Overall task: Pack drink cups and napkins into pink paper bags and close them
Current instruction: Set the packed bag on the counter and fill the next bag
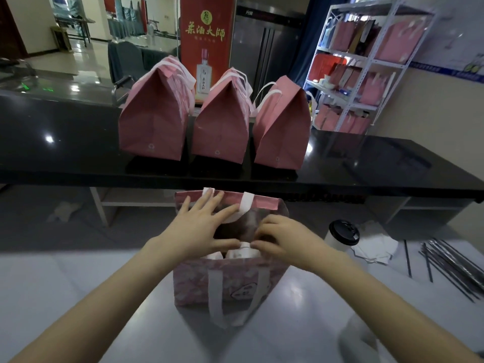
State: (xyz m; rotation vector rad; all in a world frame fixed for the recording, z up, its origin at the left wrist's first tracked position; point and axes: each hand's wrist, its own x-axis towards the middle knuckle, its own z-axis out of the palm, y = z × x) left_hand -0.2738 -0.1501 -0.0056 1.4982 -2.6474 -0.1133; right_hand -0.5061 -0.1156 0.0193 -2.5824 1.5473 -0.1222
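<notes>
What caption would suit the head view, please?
Left hand and right hand at the mouth of an open pink bag; three closed bags on the black counter behind.

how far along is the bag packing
Done: three pink paper bags stand closed on the black counter. In hand: left hand and right hand work at the mouth of a fourth, open pink bag holding white items. Left: closing it; a black-lidded white cup sits beside it.
</notes>
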